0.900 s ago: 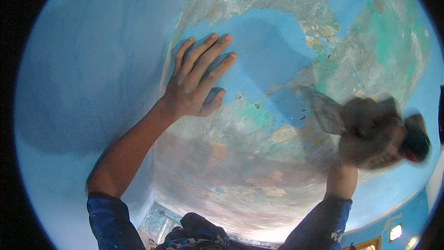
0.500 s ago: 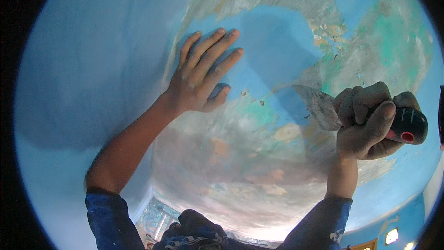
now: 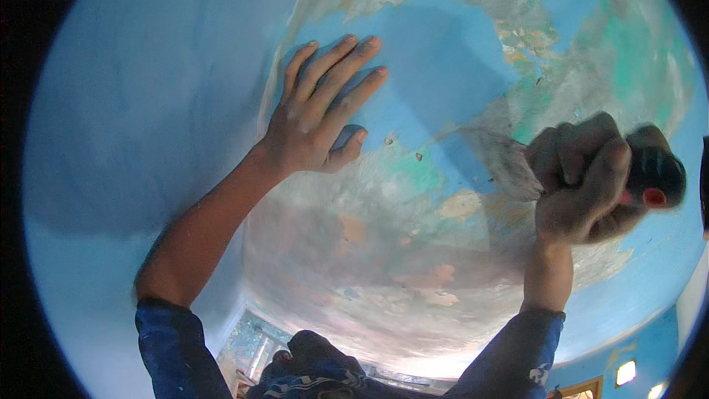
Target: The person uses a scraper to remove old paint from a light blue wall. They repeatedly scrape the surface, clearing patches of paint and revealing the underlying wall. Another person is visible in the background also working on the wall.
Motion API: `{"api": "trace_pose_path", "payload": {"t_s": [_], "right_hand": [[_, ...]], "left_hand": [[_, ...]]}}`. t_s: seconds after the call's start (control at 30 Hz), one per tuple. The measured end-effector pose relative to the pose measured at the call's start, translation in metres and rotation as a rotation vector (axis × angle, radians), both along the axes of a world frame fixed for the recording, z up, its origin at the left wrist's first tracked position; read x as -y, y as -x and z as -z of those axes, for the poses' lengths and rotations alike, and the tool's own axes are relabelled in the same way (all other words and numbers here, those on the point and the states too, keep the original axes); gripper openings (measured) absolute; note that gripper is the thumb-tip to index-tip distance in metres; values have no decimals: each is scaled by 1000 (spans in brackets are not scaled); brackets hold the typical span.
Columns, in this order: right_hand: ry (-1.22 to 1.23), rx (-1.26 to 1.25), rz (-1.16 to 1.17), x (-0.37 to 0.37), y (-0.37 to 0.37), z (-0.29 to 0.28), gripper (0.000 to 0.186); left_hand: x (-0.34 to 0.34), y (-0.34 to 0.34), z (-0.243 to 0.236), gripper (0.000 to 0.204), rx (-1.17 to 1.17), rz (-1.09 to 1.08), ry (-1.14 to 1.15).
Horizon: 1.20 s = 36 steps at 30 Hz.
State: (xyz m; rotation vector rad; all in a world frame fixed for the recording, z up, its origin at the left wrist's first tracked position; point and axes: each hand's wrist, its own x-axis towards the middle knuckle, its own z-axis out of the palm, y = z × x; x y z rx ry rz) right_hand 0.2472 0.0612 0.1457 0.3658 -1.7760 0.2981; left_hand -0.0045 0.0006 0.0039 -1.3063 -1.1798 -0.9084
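Note:
My left hand [image 3: 319,114] lies spread against the patchy wall surface [image 3: 443,44], fingers apart and holding nothing, over light blue paint near the corner line. My right hand [image 3: 576,181] is closed round the black handle [image 3: 653,170] of a scraper, whose red-ringed end sticks out to the right. Its thin, dirty metal blade [image 3: 502,159] points up and left, lying against or very close to the surface where blue paint meets bare grey and green patches. Several small chips mark the surface between my hands.
A plain blue wall [image 3: 125,103] meets the patchy surface along a line on the left. Along the bottom are a blue wall with two bright lights [image 3: 625,372], a wooden frame [image 3: 580,391] and some pale items [image 3: 258,340] too small to make out.
My right hand and scraper have risen and are less smeared than at first. My left hand appears slightly higher and further right, along with some shift of the whole view.

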Motion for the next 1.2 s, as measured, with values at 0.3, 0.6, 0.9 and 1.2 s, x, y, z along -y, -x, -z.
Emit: {"api": "trace_pose_path", "payload": {"t_s": [0.3, 0.6, 0.9, 1.2], "right_hand": [[33, 143, -241, 6, -17, 0, 39], [59, 63, -189, -2, -28, -4, 39], [-4, 161, -65, 2, -21, 0, 42], [210, 159, -371, -13, -17, 4, 43]], "left_hand": [[4, -1, 3, 57, -5, -2, 4], [0, -1, 4, 55, -12, -3, -15], [-1, -1, -1, 53, -4, -9, -12], [-5, -4, 0, 54, -28, -6, -3]]}}
